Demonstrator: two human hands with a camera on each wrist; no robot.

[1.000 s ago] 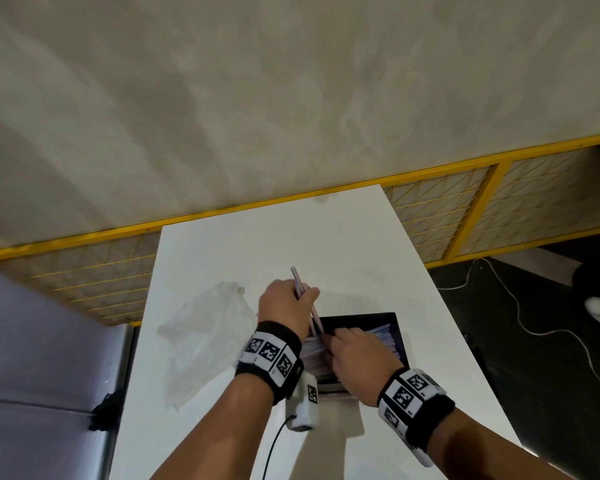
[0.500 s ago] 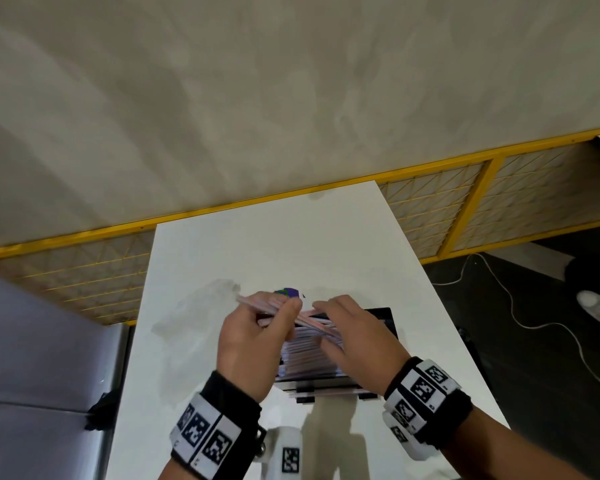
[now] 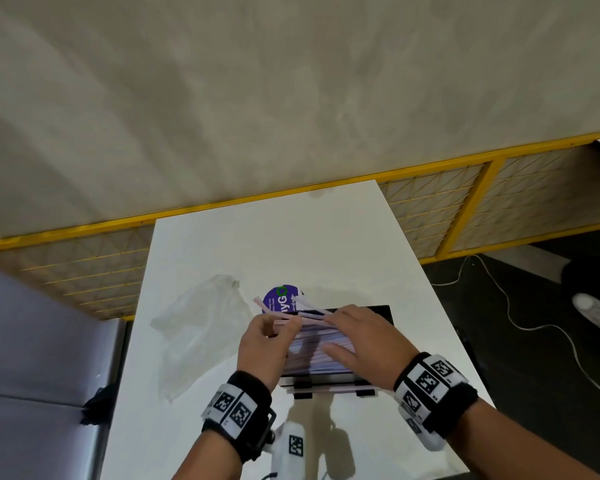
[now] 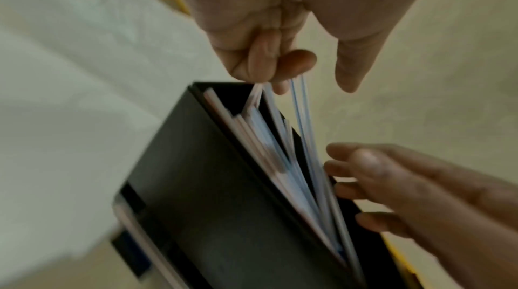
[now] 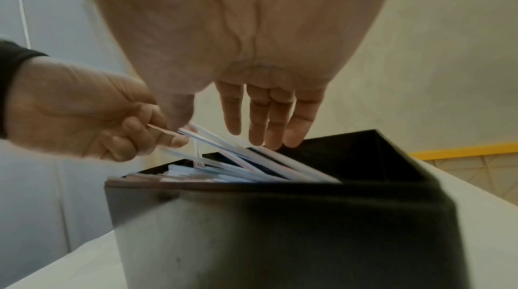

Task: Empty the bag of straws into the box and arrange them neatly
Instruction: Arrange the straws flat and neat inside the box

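The black box (image 3: 381, 310) stands on the white table, filled with paper-wrapped straws (image 3: 312, 355) lying side to side. My left hand (image 3: 284, 323) pinches a few straws (image 3: 302, 315) by their left ends, above the box's far side. In the left wrist view, the left hand (image 4: 280, 72) holds these straws (image 4: 301, 103) slanting down into the box (image 4: 224, 194). My right hand (image 3: 340, 332) hovers over the pile, fingers straight. The right wrist view shows its fingertips (image 5: 266, 134) touching the slanted straws (image 5: 224, 150) above the box (image 5: 280, 227). The empty clear bag (image 3: 201, 327) lies left of the box.
A round purple label (image 3: 279, 299) lies on the table (image 3: 257, 244) just behind the box. A straw (image 3: 329, 389) lies at the box's front foot. A white tagged device (image 3: 291, 445) sits near the front edge. A yellow mesh fence runs behind; the floor drops off at the right.
My left hand has swung its pinched straws from upright down to lying across the box. My right hand has come up out of the pile and now spreads flat over it.
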